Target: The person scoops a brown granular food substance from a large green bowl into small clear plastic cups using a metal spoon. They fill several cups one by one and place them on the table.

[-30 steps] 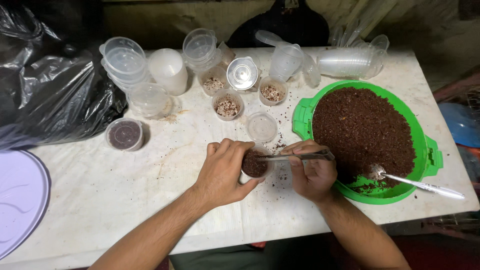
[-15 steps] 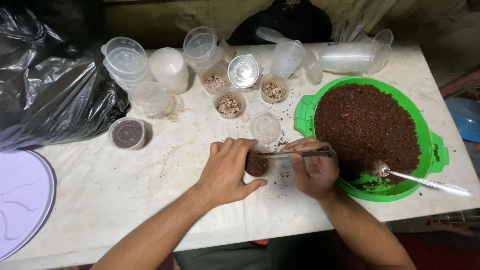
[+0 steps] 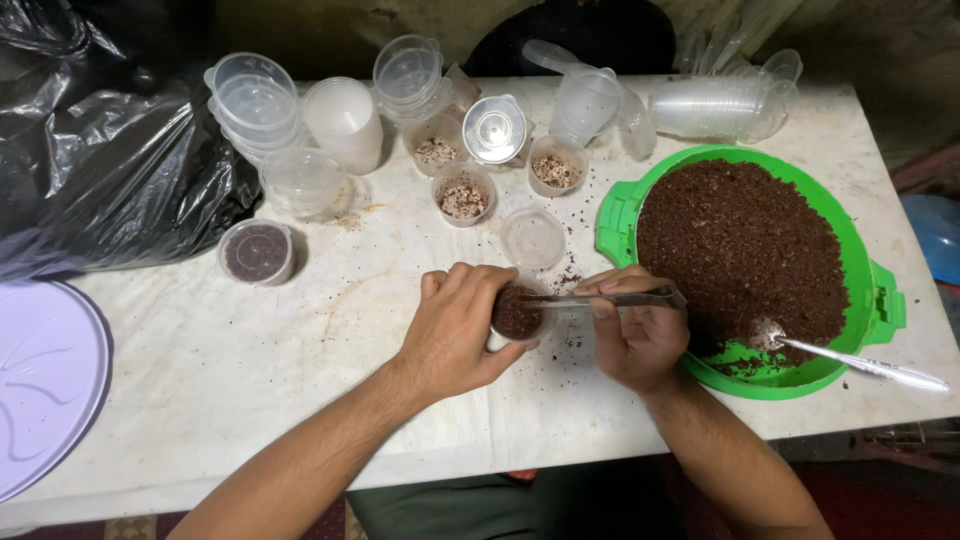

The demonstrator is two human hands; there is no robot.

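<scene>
My left hand [image 3: 455, 325] is wrapped around a small clear plastic cup [image 3: 517, 314] filled with dark brown soil, near the middle of the white table [image 3: 200, 350]. My right hand [image 3: 635, 335] grips metal tweezers [image 3: 610, 298] held level, their tips over the soil in the cup. Just right of my hands sits a green round tub [image 3: 620, 215] heaped with the same brown soil, with a metal spoon [image 3: 850, 360] resting in its near edge.
Stacks of empty clear cups [image 3: 255, 95] and lids stand at the back, with three small cups of pale seeds [image 3: 463, 195]. A lidded, soil-filled cup [image 3: 256, 252] sits left. A black plastic bag [image 3: 90, 150] and a lilac round lid [image 3: 40, 380] lie far left.
Both hands stay on the cup and tweezers with hardly any shift; the view has drifted slightly.
</scene>
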